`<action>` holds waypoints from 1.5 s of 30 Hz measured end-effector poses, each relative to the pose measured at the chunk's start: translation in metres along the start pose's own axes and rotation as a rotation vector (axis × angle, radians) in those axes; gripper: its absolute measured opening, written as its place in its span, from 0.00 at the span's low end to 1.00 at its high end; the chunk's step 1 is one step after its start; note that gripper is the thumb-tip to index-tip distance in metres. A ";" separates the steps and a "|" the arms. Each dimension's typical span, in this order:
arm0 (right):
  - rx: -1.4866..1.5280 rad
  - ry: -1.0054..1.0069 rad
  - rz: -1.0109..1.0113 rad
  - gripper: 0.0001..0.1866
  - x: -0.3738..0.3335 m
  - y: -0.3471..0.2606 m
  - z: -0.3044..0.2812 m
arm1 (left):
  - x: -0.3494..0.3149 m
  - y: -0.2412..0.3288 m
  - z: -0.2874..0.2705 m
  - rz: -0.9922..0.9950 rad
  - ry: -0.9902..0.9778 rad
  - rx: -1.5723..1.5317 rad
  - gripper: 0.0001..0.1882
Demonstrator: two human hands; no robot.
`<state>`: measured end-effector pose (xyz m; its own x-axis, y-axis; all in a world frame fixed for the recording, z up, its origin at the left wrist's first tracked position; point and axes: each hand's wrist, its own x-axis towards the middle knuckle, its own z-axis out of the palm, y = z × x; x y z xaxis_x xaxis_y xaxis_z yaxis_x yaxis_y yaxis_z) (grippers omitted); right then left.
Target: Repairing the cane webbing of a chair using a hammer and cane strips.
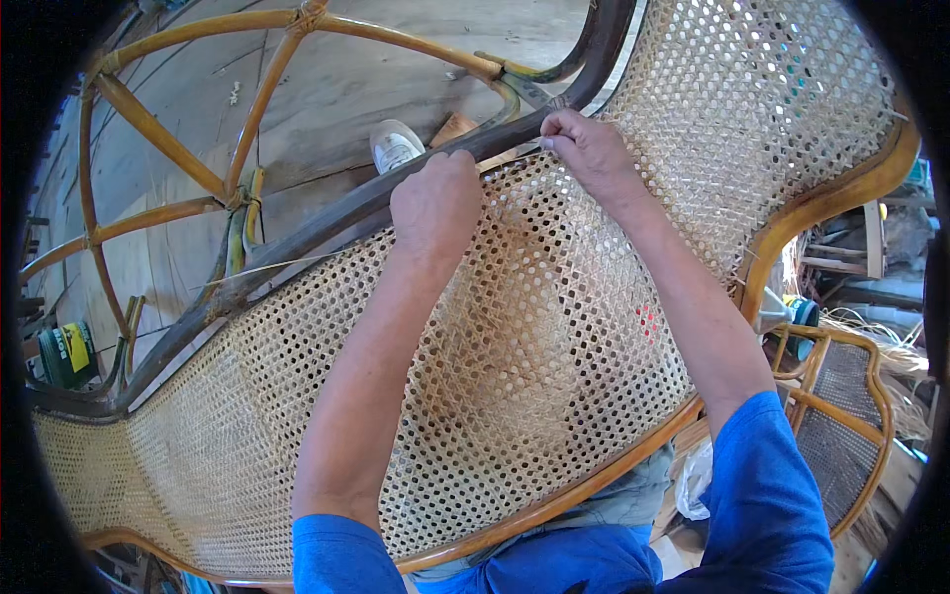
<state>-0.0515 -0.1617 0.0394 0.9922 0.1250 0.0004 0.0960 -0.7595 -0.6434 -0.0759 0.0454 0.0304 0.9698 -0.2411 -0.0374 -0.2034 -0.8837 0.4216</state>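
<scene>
A: Left hand, quick?
B: Knuckles up, at the upper edge of the woven cane panel, right by the dark rail. Fingers bent, tips hidden under the hand. Can't tell how far they close or what they have hold of.

A: Right hand?
B: Further right along that edge, also by the rail. Thumb and forefinger together in a pinch, other fingers curled in. Anything between the tips is too small to tell.

A: Where's the panel?
B: Spread across the middle, under both forearms, from lower left to upper right. Dark rail above it, honey-coloured rattan border below.

A: Loose bits?
B: One thin pale strand, sticking out left of the left forearm and crossing the rail. Its other end goes out of sight by that arm.

A: Surroundings?
B: Open rattan framework upper left, beyond the rail. White shoe just past the left hand. Green can far left. Smaller rattan piece with dark mesh at lower right, beside the blue sleeve.
</scene>
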 end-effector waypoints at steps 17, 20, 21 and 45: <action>-0.192 -0.008 -0.099 0.05 -0.001 0.011 0.015 | 0.012 0.001 -0.011 -0.002 0.038 -0.131 0.10; -0.189 -0.027 -0.124 0.06 0.000 0.013 0.014 | 0.014 -0.004 -0.008 -0.014 0.010 -0.254 0.12; -0.264 -0.027 -0.204 0.06 0.001 0.016 0.016 | 0.015 -0.005 -0.006 -0.002 0.034 -0.294 0.12; -0.168 0.064 -0.016 0.07 -0.005 0.002 0.019 | 0.015 -0.001 -0.005 -0.015 -0.036 -0.336 0.12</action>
<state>-0.0578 -0.1517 0.0238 0.9930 0.1011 0.0614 0.1183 -0.8543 -0.5061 -0.0606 0.0446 0.0335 0.9656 -0.2487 -0.0755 -0.1277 -0.7070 0.6956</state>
